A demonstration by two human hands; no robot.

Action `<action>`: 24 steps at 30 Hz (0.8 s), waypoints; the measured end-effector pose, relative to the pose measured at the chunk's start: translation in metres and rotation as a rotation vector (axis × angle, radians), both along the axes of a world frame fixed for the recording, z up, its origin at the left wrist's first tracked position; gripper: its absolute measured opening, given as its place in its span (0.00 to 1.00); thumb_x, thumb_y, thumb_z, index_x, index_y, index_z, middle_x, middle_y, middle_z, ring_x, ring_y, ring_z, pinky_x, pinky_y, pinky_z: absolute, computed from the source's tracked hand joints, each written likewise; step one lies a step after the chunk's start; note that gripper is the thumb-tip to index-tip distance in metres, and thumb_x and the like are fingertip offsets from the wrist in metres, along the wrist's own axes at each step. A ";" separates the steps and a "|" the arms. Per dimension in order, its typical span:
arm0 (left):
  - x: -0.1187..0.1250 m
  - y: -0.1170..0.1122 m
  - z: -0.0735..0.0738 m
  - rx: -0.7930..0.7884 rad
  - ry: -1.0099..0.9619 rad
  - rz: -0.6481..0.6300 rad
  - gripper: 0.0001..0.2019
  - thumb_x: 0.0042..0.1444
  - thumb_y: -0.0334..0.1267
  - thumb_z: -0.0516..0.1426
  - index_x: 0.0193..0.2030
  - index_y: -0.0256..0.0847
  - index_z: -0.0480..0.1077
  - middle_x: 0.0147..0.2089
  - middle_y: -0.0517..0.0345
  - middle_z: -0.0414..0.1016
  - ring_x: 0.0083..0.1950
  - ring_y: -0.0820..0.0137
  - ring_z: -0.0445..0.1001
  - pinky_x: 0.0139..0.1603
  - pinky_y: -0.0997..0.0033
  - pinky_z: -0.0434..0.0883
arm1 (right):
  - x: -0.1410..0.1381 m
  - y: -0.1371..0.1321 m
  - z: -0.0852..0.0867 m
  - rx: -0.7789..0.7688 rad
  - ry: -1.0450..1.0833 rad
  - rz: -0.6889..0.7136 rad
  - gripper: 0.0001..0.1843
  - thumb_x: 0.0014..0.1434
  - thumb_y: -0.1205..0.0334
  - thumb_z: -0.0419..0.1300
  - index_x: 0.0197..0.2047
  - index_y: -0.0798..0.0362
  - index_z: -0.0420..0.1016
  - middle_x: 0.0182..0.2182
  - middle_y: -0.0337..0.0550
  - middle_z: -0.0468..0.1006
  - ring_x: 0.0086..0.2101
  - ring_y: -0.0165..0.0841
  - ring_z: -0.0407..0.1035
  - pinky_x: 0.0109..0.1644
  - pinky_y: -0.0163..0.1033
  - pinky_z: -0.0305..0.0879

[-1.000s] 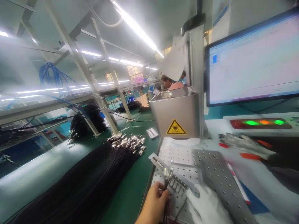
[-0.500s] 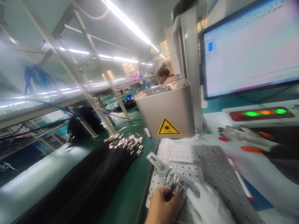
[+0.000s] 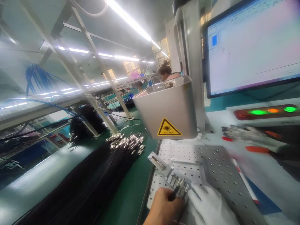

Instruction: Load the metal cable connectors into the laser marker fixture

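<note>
The green counter (image 3: pixel 126 193) runs under and to the left of the laser hood (image 3: pixel 168 106) — a grey metal box with a yellow warning triangle on its front. Right of the hood and above it stands a lit monitor (image 3: pixel 253 50). Left of the hood and nearer the camera, a thick cable bundle (image 3: pixel 89 184) of black leads lies along the counter, its shiny metal tips fanned out toward the hood's lower left corner. Directly below the hood sits a perforated plate (image 3: pixel 217 168), grey on the right and white on the left. Right of the hood, below the monitor, a button panel (image 3: pixel 267 111) glows green and orange, and a spare grey glove (image 3: pixel 248 136) lies in front of it.

Below the hood, at the picture's bottom edge, the two hands are close together. The bare left hand (image 3: pixel 164 207) is pinched on the held cables (image 3: pixel 175 193) — a few black leads whose metal tips lie in a slotted fixture (image 3: pixel 164 167) on the plate. The right hand (image 3: pixel 211 209), in a white glove, rests on the plate touching the fixture's near end; whether it grips anything cannot be told. A pen (image 3: pixel 245 181) lies at the plate's right edge.
</note>
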State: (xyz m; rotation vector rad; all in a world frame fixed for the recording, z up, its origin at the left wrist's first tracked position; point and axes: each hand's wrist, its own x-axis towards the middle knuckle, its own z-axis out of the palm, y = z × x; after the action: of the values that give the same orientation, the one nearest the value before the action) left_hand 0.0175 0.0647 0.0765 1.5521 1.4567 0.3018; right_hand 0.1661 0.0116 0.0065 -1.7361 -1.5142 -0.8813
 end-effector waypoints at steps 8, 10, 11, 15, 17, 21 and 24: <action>0.001 -0.003 0.001 0.041 0.057 -0.016 0.08 0.47 0.40 0.54 0.27 0.36 0.63 0.25 0.59 0.59 0.31 0.73 0.59 0.30 0.73 0.53 | -0.003 -0.001 0.031 -0.035 0.068 0.059 0.20 0.43 0.67 0.49 0.37 0.41 0.72 0.33 0.36 0.68 0.37 0.10 0.38 0.46 0.26 0.29; 0.000 -0.001 -0.001 -0.014 0.005 0.008 0.08 0.45 0.40 0.55 0.29 0.36 0.64 0.26 0.59 0.60 0.31 0.73 0.59 0.30 0.73 0.54 | -0.003 0.002 0.030 -0.032 0.076 0.111 0.19 0.41 0.68 0.48 0.35 0.44 0.73 0.33 0.38 0.68 0.36 0.10 0.37 0.46 0.27 0.28; 0.000 0.000 -0.002 -0.038 -0.022 0.006 0.08 0.45 0.39 0.55 0.29 0.36 0.64 0.26 0.59 0.60 0.30 0.74 0.59 0.29 0.74 0.54 | -0.003 0.003 0.028 -0.039 0.072 0.124 0.19 0.41 0.69 0.48 0.35 0.45 0.73 0.34 0.36 0.68 0.37 0.10 0.36 0.46 0.27 0.28; 0.000 0.001 -0.006 0.000 -0.055 -0.054 0.06 0.43 0.38 0.52 0.23 0.36 0.62 0.22 0.59 0.58 0.26 0.75 0.57 0.24 0.73 0.50 | -0.003 0.005 0.016 -0.064 0.026 0.080 0.21 0.43 0.66 0.47 0.35 0.37 0.74 0.41 0.26 0.69 0.39 0.10 0.38 0.48 0.26 0.30; -0.002 0.001 -0.006 0.003 -0.058 -0.077 0.07 0.44 0.39 0.51 0.22 0.37 0.61 0.22 0.58 0.60 0.25 0.74 0.58 0.24 0.73 0.51 | -0.003 0.005 0.010 -0.078 0.004 0.042 0.20 0.44 0.63 0.48 0.36 0.32 0.73 0.43 0.25 0.69 0.41 0.10 0.40 0.49 0.26 0.31; -0.011 0.000 -0.006 0.087 -0.051 -0.060 0.09 0.49 0.41 0.54 0.27 0.36 0.63 0.27 0.58 0.64 0.30 0.73 0.62 0.29 0.74 0.56 | -0.001 0.009 -0.001 -0.053 -0.034 0.026 0.19 0.45 0.61 0.50 0.37 0.29 0.72 0.44 0.26 0.68 0.43 0.10 0.42 0.51 0.26 0.33; -0.017 0.001 -0.004 0.154 -0.090 0.008 0.07 0.54 0.38 0.54 0.32 0.34 0.65 0.29 0.59 0.63 0.32 0.74 0.60 0.32 0.75 0.56 | 0.001 0.013 -0.005 0.068 0.002 0.095 0.20 0.43 0.63 0.49 0.35 0.32 0.74 0.41 0.32 0.69 0.42 0.09 0.42 0.50 0.26 0.32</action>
State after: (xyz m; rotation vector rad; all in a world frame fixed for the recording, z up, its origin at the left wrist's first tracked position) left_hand 0.0004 0.0662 0.0727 1.6341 1.3961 0.4928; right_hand 0.1667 0.0247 0.0015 -1.6027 -1.5343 -0.8721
